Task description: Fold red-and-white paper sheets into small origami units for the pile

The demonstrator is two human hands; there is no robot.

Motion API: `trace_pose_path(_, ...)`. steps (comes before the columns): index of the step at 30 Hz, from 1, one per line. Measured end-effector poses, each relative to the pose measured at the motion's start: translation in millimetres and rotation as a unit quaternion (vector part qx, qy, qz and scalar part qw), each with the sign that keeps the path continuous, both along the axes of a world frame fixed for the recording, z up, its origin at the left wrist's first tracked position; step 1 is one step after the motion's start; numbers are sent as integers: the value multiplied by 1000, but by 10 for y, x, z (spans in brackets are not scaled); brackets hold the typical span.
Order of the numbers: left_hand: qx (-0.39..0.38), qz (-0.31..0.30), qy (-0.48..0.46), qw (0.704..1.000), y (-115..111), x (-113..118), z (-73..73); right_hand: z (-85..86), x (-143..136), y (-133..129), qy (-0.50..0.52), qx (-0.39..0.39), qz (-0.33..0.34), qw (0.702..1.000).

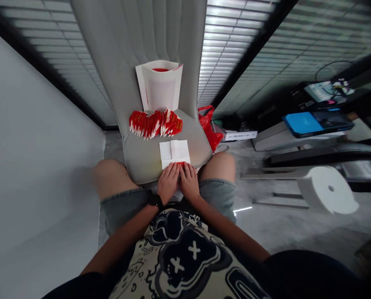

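A small sheet of paper (179, 148), white on its upper face, lies on the grey chair seat in front of me. A narrow upright flap stands out at its middle, and a strip of red shows along its near edge. The fingers of my left hand (168, 182) are pressed together on the left part of that near edge. Beside it, almost touching, my right hand (189, 181) has its fingers on the right part of the same edge. Both thumbs are mostly hidden. Beyond the sheet, a fanned row of red folded paper packets (156, 123) with white edges lies across the seat.
Against the grey chair's backrest (138, 29) leans a large white paper packet (162, 89) with red inside. A red plastic bag (208, 126) and a white box (239, 135) sit right of the chair. Farther right is a white stool (328, 189); a white wall (38, 166) stands left.
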State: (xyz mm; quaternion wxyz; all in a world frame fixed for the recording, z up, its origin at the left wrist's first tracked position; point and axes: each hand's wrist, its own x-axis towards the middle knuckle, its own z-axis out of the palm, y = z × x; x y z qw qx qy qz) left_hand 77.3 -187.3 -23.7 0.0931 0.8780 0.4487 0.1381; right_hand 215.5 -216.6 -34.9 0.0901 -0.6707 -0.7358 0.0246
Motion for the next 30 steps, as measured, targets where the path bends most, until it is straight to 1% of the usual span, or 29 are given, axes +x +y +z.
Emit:
trace_pose_path(4,4,8,28,1000,17,51,57,-7,-32,8,23,6,-9,1000)
trace_pose_path(10,22,10,51,998,57,1,18,-48,-46,9,64,8,-13,998)
trace_pose_path(12,22,0,59,998,92,-18,24,-49,-48,17,77,8,-17,997)
trace_pose_path(15,8,-21,69,997,133,-25,51,-27,-60,24,88,0,-22,996)
trace_pose_path(20,-10,-24,72,997,147,-25,75,44,-84,12,102,-20,-24,994)
trace_pose_path(23,-10,-34,81,996,156,-50,78,128,-6,41,111,-18,-24,993)
trace_pose_path(25,-4,-44,96,994,164,-72,82,228,120,130,123,-19,-11,992)
trace_pose_path(27,3,-52,116,992,168,-87,85,366,278,306,134,-24,7,991)
trace_pose_path(30,11,-46,133,990,159,-84,80,582,455,715,120,-33,39,991)
